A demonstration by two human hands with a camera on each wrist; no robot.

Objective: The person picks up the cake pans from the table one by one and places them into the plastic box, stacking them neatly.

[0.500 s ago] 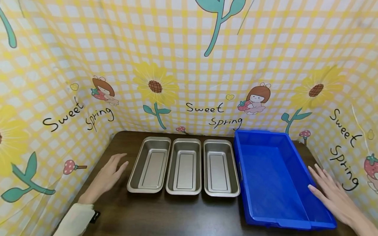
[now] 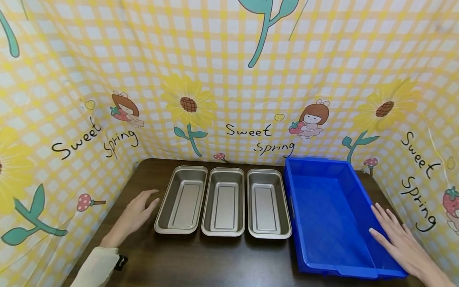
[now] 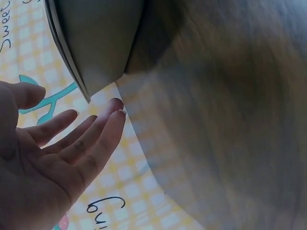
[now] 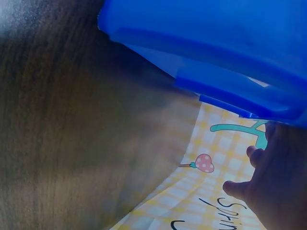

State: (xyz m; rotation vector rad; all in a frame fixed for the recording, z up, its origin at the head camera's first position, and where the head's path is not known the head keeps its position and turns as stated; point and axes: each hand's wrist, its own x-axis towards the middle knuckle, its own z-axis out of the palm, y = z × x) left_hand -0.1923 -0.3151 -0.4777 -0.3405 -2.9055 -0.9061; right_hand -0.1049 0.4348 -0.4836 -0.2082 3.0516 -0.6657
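Flanking three pans and a blue bin, two hands hold nothing

Nearest, a pale sleeve (image 2: pixel 94 266) and a dark wristband (image 2: pixel 121 262) sit over the left side of the desk (image 2: pixel 215 261). Across from them, the right hand (image 2: pixel 397 240) lies along the bin's right wall, fingers straight and spread; its grip is loose and curled round nothing. I cannot tell whether the fingertips press the rim or merely lie beside it. The left hand (image 2: pixel 135 214) has relaxed fingers and an empty grip, just beside the left pan (image 2: pixel 186 205) and seemingly apart from it.

Beyond, the middle pan (image 2: pixel 224 207) and right pan (image 2: pixel 265 207) continue the row, all upright with narrow gaps. The blue bin (image 2: pixel 330 215) stands at the row's right end, close against the right pan.

A leftward shove on the bin's wall could slide it into the right pan and close up the row, since so little space separates them. A careless nudge from the left fingers could knock the left pan into its neighbour.

Farthest, the checked cloth (image 2: pixel 229 91) hangs behind the desk's far edge; pushing anything away from the person risks running into it.
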